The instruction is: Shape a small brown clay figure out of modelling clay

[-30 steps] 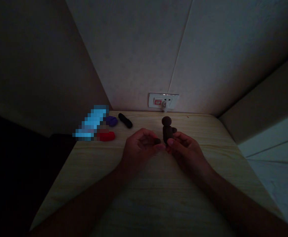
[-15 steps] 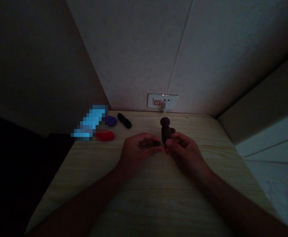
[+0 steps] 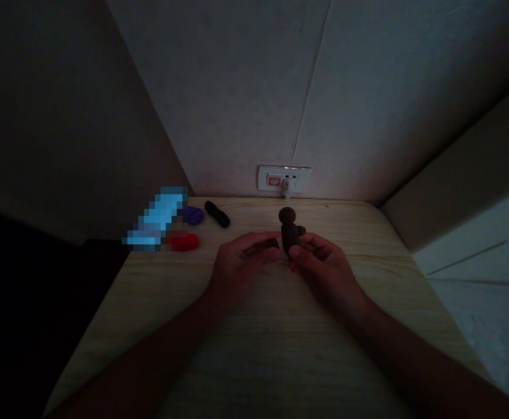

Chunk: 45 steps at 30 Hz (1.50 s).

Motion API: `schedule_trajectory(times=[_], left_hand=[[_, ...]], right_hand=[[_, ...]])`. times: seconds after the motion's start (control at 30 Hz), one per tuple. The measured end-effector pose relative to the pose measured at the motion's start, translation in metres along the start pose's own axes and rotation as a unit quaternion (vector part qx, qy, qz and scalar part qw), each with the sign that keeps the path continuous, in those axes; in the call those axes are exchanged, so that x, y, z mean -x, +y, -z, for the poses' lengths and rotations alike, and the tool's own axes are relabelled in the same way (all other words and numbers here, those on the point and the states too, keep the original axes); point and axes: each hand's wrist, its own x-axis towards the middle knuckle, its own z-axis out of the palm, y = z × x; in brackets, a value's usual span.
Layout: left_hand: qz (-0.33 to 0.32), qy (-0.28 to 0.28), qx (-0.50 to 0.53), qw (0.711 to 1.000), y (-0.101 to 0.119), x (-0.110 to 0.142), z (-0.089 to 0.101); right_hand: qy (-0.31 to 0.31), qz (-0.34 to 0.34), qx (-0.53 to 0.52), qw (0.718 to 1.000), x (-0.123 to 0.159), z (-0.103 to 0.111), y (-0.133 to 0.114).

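A small dark clay figure [image 3: 288, 227] with a round head stands upright over the wooden table [image 3: 280, 326]. My right hand [image 3: 320, 267] is closed round its lower body, thumb in front. My left hand [image 3: 241, 265] pinches a small dark lump [image 3: 272, 243] between thumb and fingertips, right beside the figure's left side. The room is dim and fine detail is hard to make out.
At the back left lie a black roll [image 3: 216, 213], a purple piece [image 3: 192, 215], a red piece [image 3: 183, 242] and a blurred blue packet [image 3: 156, 218]. A wall socket [image 3: 283, 178] sits at the back edge. Walls close in on the table's left and right.
My left hand has brought the small lump up and rightward, closer to the figure's side. The right hand and figure have shifted slightly left and up in view.
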Motion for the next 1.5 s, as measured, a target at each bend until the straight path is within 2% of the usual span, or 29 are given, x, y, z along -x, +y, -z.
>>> schedule_trajectory(times=[0.23,0.6,1.07,1.27,1.5], left_hand=[[-0.03,0.04,-0.02,0.999,0.0024,0.0004,-0.0007],[-0.016,0.056,-0.014,0.998,0.0013,-0.0005,-0.0001],[0.003,0.061,-0.016,0.998,0.0024,-0.0001,-0.0007],[-0.016,0.049,-0.054,0.997,0.0034,0.0016,0.0006],[-0.08,0.056,-0.123,0.988,0.0022,0.003,0.0038]], right_hand=[[-0.01,0.023,0.038,0.999,0.0028,-0.001,0.0038],[-0.006,0.038,0.071,0.997,0.0064,-0.0023,0.002],[0.0,0.025,0.071,0.997,0.0074,-0.0052,0.0002],[-0.008,0.024,0.07,0.997,0.0074,-0.0026,0.0003],[-0.002,0.017,0.067,0.998,0.0061,-0.0051,0.0013]])
